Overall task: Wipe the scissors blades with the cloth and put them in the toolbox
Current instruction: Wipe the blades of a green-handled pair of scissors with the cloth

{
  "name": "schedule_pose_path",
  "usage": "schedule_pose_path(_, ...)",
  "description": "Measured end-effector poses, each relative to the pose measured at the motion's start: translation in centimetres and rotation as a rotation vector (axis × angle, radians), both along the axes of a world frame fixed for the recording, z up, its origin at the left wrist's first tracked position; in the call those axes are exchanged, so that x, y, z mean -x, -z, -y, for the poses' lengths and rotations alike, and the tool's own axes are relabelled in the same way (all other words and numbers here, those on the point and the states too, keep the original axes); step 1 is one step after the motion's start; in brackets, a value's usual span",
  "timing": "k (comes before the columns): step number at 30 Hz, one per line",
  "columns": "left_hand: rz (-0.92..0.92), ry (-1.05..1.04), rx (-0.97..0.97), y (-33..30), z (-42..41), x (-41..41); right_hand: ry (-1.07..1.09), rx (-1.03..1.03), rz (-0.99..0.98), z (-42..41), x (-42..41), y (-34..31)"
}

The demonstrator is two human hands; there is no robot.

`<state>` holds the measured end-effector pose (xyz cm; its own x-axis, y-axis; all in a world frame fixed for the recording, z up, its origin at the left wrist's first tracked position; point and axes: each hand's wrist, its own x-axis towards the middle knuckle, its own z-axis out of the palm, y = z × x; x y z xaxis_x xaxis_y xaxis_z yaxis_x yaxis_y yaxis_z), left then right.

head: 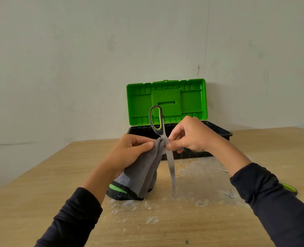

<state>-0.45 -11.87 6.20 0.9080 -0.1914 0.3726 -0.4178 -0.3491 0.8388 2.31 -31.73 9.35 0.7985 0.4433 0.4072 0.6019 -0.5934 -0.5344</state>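
We held the scissors [165, 148] upright over the bench [40, 184], handles up and the blade tip pointing down, close to the bench surface — whether it touched we could not tell. Our right hand [190, 138] gripped them at the pivot, thumb and fingers pinched together on the metal just below the grey and yellow-green handle loop. The second loop appeared to sit behind that hand, mostly hidden.

Our left hand [129, 150] clamped the grey cloth [145, 170] between thumb and curled fingers and pressed a fold of it against the top of the blades, right beside the right thumb. The rest of the cloth hung down from that grip, its black and green edge lying on the bench.

The toolbox [172, 122] stood behind the hands near the wall [76, 59], its green lid raised and its black tray open toward us. The scissors were still outside it, in front of its near rim.

The bench top below the blade was smeared with pale, whitish marks. At the right — partly hidden under our dark sleeve [272, 196] — a green-handled item [289, 188] lay on the bench.
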Motion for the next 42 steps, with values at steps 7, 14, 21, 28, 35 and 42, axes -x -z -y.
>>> schedule_pose_path(7, 0.008, -0.042, -0.048, 0.6, 0.4, -0.4, 0.007, 0.020, 0.019, -0.4, 0.2, 0.1)
schedule_pose_path(14, 0.148, -0.090, -0.219, 1.0, 0.6, -0.9, 0.056, -0.021, 0.027, -1.2, 0.3, 0.5)
schedule_pose_path(21, 0.183, -0.091, -0.287, 0.6, 0.1, -0.6, 0.028, -0.056, -0.017, -0.9, 0.5, 0.8)
schedule_pose_path(28, 0.152, -0.176, -0.203, 0.8, -0.8, -0.8, 0.073, -0.091, -0.040, -0.2, 0.5, 0.5)
schedule_pose_path(35, 0.254, -0.161, -0.271, 1.5, 0.6, -0.8, 0.080, -0.072, -0.018, -1.3, 0.5, 1.2)
schedule_pose_path(42, 0.253, -0.176, -0.315, 1.0, -0.7, -0.7, 0.100, -0.128, -0.049, -1.5, 0.6, 1.3)
